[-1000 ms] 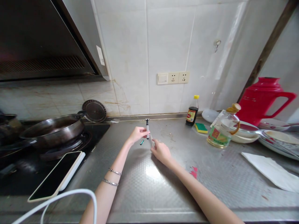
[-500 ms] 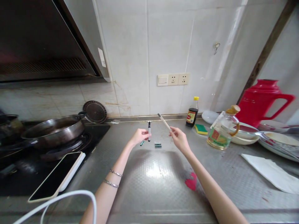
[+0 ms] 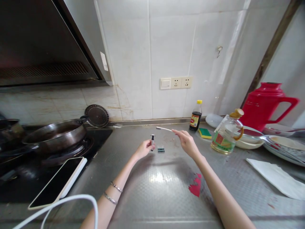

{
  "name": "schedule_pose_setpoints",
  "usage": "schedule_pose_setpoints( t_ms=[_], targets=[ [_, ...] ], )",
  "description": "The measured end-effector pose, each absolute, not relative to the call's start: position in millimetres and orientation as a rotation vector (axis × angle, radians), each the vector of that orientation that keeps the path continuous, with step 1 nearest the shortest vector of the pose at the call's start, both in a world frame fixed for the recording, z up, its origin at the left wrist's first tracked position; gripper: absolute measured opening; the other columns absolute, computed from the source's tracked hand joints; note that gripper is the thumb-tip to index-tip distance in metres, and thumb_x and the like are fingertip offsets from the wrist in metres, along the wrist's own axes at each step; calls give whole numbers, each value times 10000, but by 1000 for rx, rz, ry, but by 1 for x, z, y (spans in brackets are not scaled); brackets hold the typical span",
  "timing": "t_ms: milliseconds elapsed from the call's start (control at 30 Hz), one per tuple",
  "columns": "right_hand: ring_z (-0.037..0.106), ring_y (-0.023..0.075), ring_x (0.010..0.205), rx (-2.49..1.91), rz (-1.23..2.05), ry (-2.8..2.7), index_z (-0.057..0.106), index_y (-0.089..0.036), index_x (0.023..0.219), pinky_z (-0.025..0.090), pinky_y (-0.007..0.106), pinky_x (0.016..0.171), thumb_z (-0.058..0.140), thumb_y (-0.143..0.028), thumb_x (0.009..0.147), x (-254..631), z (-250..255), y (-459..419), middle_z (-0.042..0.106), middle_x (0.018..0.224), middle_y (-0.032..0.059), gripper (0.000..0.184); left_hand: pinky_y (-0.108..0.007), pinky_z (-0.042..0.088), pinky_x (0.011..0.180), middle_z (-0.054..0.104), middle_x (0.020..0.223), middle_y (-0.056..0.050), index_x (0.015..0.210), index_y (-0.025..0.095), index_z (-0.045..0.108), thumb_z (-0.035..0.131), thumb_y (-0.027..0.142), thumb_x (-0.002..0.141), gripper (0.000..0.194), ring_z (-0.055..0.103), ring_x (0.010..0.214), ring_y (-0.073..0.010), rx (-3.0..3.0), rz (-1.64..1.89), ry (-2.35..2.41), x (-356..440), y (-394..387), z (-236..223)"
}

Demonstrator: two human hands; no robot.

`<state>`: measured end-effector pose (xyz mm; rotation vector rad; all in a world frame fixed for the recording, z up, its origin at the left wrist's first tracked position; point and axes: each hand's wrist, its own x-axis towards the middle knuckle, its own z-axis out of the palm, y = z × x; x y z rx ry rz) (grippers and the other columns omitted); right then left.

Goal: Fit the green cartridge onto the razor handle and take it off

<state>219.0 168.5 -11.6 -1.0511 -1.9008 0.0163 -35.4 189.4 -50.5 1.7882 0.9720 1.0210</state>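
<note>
Near the middle of the counter, my left hand (image 3: pixel 143 149) pinches a small grey-and-black tool (image 3: pixel 152 141) upright by its handle. Its top is a narrow T-shaped head, like a razor's; the exact kind is too small to make out. My right hand (image 3: pixel 187 140) grips a white toothbrush (image 3: pixel 165 128) by the handle end. The brush lies almost level, its dark bristled end pointing left, above and just right of the T-shaped head and apart from it. Small dark green pieces (image 3: pixel 161 149) lie on the counter just right of my left hand.
To the left are a phone (image 3: pixel 58 183), a white cable (image 3: pixel 78 196) and a steel pan (image 3: pixel 57 133) on the stove. Rightward stand a soy sauce bottle (image 3: pixel 195 117), a sponge (image 3: pixel 205 133), an oil jug (image 3: pixel 224 140), stacked dishes and a red thermos (image 3: pixel 264 105).
The toothbrush has swung from a steep slant to almost level, its bristled end lower and further left. My left hand and the tool are lower. A green piece by that hand is out of sight.
</note>
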Motion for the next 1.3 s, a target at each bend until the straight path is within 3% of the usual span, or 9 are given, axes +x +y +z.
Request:
schedule_pose_setpoints(
  t_ms=[200, 1300],
  targets=[
    [520, 183, 800, -1001, -4, -1871, 600, -248, 1162, 416, 312, 756, 399, -273, 899, 219, -14, 169, 590, 837, 56, 332, -264, 435, 694, 573, 641, 5, 974, 129, 542, 578, 242, 748, 256, 583, 658, -139, 1778, 1076, 1025, -32, 186, -56],
    [517, 186, 774, -938, -8, -1910, 670, -291, 1048, 417, 328, 722, 497, -308, 867, 225, -13, 171, 612, 800, 48, 251, -217, 400, 633, 573, 647, 10, 912, 125, 577, 546, 193, 749, 179, 542, 619, -117, 1855, 1152, 1069, -20, 184, -64]
  ],
)
